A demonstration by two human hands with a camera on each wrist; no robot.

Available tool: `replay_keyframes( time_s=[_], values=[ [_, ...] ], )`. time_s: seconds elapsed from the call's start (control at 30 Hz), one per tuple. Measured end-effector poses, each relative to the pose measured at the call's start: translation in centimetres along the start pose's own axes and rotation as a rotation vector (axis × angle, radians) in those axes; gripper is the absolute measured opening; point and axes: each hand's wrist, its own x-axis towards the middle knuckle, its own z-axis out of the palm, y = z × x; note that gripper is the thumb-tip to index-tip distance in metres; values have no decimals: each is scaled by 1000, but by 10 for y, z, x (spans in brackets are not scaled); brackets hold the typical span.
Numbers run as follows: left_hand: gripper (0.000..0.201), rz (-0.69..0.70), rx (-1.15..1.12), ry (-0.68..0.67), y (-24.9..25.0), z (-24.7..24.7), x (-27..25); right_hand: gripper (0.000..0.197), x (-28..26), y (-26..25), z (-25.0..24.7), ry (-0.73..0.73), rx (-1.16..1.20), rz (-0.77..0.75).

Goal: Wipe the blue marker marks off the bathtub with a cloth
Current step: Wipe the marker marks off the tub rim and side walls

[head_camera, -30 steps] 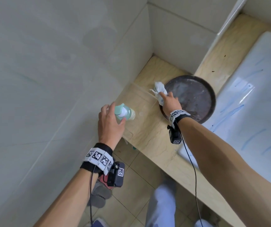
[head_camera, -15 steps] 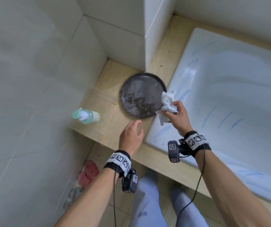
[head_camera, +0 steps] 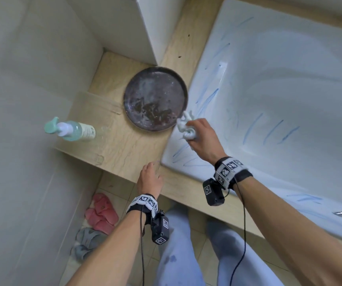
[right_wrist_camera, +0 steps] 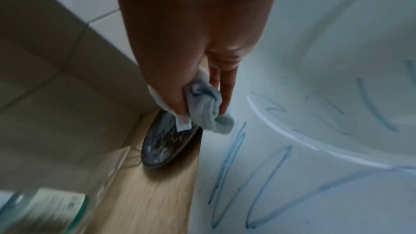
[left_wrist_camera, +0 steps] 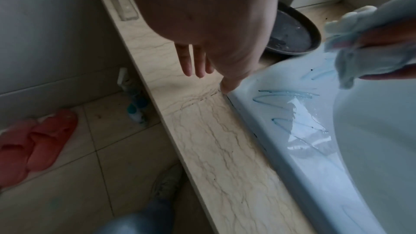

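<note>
The white bathtub (head_camera: 279,96) fills the right side and carries several blue marker marks (head_camera: 207,100) on its rim and inner wall. My right hand (head_camera: 199,137) grips a bunched white cloth (head_camera: 185,126) just above the tub's near-left rim, over the blue marks (right_wrist_camera: 227,163). In the right wrist view the cloth (right_wrist_camera: 204,106) is pinched between thumb and fingers. My left hand (head_camera: 149,178) hangs over the wooden ledge (head_camera: 128,153) by the tub's corner, fingers straight, holding nothing. Its fingers (left_wrist_camera: 193,61) point down and the thumb tip touches the tub's edge (left_wrist_camera: 245,106).
A dark round tray (head_camera: 155,98) sits on the ledge beside the tub. A green pump bottle (head_camera: 71,130) stands at the ledge's left end. Tiled walls close the left and back. Pink slippers (head_camera: 102,211) and grey ones (head_camera: 87,242) lie on the floor.
My left hand let go of the pump bottle and moved right to the tub's corner. My right hand carried the cloth from the tray's far side over to the tub rim.
</note>
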Motion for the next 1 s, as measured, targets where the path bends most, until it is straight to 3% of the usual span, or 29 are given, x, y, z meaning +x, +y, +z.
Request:
replay_keyframes(
  time_s=[0.07, 0.17, 0.4, 0.7, 1.0],
  values=[
    [54, -2, -28, 16, -6, 1, 0, 39, 18, -4, 19, 29, -107, -103],
    [55, 51, -42, 35, -14, 3, 0, 58, 43, 3, 34, 52, -296, -96],
    [61, 130, -59, 42, -16, 15, 7, 50, 43, 36, 56, -39, -391, -67],
    [56, 118, -133, 63, -6, 27, 12, 47, -44, 28, 87, -205, -438, -166],
    [64, 121, -150, 69, -7, 24, 12, 51, -89, 43, 100, -338, -499, -257]
  ],
)
